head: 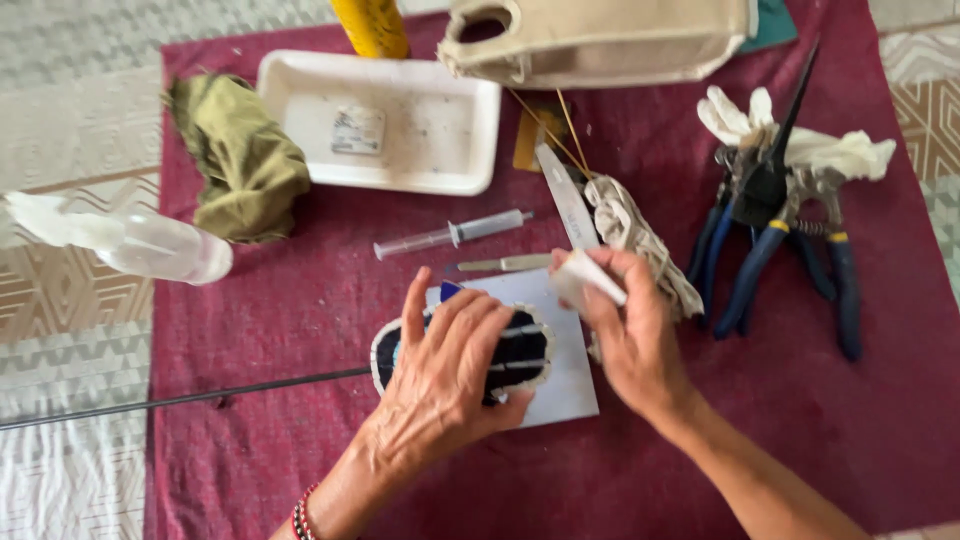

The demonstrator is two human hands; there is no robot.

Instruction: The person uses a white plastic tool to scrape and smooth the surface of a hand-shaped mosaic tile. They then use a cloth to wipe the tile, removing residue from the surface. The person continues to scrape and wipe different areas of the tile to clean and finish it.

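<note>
Your left hand (450, 370) lies on the oval patch (520, 355), which sits on a flat sheet (565, 385) on the cloth (780, 420) covering the table. Your right hand (625, 330) is just right of the patch, pinching a small block (588, 275). Behind the sheet lie a syringe (455, 233) and a file (566, 195). The tray (400, 120) sits farther back, with the rag (240, 155) to its left and the spray bottle (130, 240) left again. The pliers (775, 240) lie well to your right, partly on a glove (830, 150).
</note>
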